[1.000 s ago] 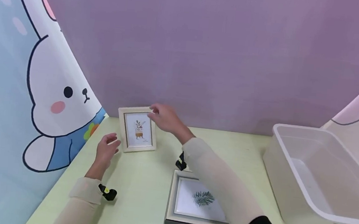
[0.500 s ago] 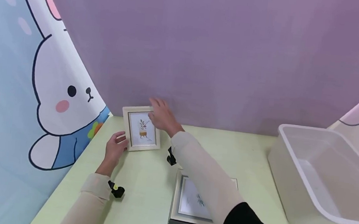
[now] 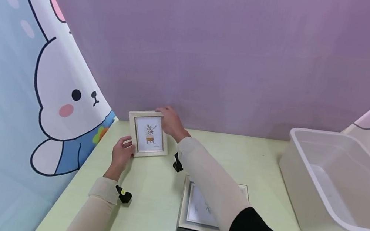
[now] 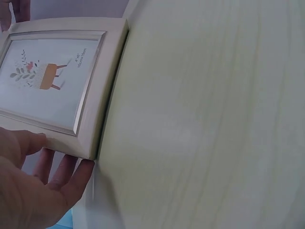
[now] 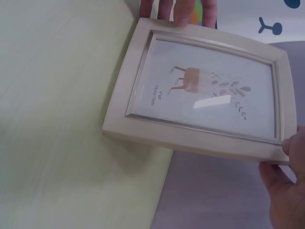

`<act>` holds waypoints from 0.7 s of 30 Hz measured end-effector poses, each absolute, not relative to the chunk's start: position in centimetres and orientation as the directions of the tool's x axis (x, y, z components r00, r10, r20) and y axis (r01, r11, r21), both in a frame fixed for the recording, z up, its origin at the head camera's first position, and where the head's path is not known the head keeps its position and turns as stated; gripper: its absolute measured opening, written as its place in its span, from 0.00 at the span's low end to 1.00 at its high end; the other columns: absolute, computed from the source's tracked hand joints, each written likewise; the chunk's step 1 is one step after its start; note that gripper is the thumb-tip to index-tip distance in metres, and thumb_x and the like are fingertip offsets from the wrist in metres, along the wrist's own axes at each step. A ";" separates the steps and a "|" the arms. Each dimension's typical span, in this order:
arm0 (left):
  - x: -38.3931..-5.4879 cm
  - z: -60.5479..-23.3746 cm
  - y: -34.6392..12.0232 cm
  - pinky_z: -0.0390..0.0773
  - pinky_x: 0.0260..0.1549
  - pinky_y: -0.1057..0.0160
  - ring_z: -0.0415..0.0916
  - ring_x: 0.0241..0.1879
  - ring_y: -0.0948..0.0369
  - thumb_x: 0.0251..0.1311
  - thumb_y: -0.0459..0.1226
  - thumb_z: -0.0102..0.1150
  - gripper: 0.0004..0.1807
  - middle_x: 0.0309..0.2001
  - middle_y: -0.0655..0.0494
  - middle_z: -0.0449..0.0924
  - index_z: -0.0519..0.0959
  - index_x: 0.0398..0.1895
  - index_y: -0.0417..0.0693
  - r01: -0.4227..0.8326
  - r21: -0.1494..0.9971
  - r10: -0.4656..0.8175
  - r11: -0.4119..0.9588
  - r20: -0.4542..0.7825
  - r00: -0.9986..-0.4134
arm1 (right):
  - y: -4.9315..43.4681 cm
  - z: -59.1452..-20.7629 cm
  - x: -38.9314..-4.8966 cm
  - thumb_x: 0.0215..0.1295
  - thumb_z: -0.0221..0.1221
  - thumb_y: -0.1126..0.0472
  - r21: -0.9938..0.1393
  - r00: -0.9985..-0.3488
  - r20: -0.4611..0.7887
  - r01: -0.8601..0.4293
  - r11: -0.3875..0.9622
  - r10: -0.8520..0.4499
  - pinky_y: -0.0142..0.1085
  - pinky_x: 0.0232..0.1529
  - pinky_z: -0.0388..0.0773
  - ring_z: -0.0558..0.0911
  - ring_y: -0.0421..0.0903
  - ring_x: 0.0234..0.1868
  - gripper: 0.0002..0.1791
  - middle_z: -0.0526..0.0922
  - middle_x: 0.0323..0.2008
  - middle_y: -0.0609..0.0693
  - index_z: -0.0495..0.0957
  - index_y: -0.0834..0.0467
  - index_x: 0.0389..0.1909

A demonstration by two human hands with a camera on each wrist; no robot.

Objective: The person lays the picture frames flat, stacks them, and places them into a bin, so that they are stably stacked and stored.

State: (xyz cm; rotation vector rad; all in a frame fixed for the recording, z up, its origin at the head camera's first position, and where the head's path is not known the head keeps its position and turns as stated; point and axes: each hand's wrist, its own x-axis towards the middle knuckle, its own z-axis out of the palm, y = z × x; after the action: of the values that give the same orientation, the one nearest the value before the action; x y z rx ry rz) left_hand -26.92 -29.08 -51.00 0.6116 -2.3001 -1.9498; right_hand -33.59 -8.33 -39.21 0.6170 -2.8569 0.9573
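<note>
A cream picture frame point(image 3: 149, 134) with a potted-plant print stands upright, leaning back slightly, near the back wall. Its lower edge is at the tabletop. My left hand point(image 3: 122, 154) holds the frame's left side low down; in the left wrist view the thumb point(image 4: 33, 142) lies on the front while the other fingers point(image 4: 78, 181) curl at the edge. At the upper right corner my right hand point(image 3: 172, 123) pinches the frame, its thumb point(image 5: 287, 145) in front and its fingers point(image 5: 272, 175) behind.
Flat on the table point(image 3: 150, 201) lies a stack of silver picture frames point(image 3: 184, 208), partly covered by my right sleeve point(image 3: 212, 181). A white plastic bin point(image 3: 293, 189) stands on the right. Behind rises a purple backdrop point(image 3: 210, 58), with a rabbit-print cloth point(image 3: 58, 110) at left.
My left hand has come in to the frame's left side and taken hold of it. My right hand has settled on the upper right corner. The view has shifted slightly.
</note>
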 end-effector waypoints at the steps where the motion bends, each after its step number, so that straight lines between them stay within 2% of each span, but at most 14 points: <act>1: -26.9 -51.0 -29.1 0.83 0.48 0.57 0.75 0.64 0.49 0.70 0.32 0.54 0.26 0.67 0.40 0.75 0.69 0.71 0.49 -0.258 0.958 -0.343 0.127 -0.201 -0.918 | -8.3 -39.3 -33.6 0.75 0.48 0.72 -0.571 -0.919 0.195 -0.391 0.722 -0.343 0.41 0.73 0.70 0.71 0.48 0.71 0.27 0.73 0.69 0.49 0.75 0.49 0.68; 7: -27.0 -50.7 -28.8 0.83 0.52 0.53 0.75 0.64 0.49 0.70 0.33 0.55 0.24 0.66 0.41 0.77 0.71 0.69 0.50 -0.256 0.950 -0.367 0.179 -0.177 -0.913 | -8.1 -39.8 -34.2 0.61 0.53 0.82 -0.563 -0.919 0.245 -0.394 0.727 -0.308 0.38 0.71 0.72 0.74 0.47 0.69 0.36 0.77 0.66 0.48 0.79 0.47 0.64; 12: -26.9 -50.5 -28.1 0.82 0.54 0.52 0.75 0.65 0.48 0.70 0.32 0.55 0.24 0.65 0.41 0.77 0.72 0.68 0.49 -0.258 0.947 -0.361 0.191 -0.176 -0.916 | -7.8 -39.9 -34.3 0.58 0.52 0.82 -0.561 -0.924 0.262 -0.381 0.735 -0.280 0.39 0.72 0.70 0.75 0.46 0.68 0.37 0.79 0.64 0.47 0.81 0.46 0.62; 21: -26.7 -49.8 -28.2 0.83 0.44 0.60 0.77 0.61 0.49 0.70 0.31 0.54 0.24 0.64 0.41 0.77 0.71 0.68 0.49 -0.227 0.955 -0.345 0.194 -0.150 -0.927 | -7.4 -39.3 -33.9 0.61 0.51 0.80 -0.599 -0.929 0.263 -0.369 0.711 -0.260 0.40 0.67 0.76 0.75 0.49 0.68 0.34 0.78 0.65 0.49 0.81 0.47 0.62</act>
State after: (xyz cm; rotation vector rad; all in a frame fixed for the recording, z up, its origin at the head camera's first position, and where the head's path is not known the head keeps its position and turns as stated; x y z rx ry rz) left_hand -26.73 -28.18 -49.83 0.5648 -2.3498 -1.8510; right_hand -33.85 -7.41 -39.32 0.5105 -2.7563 1.0169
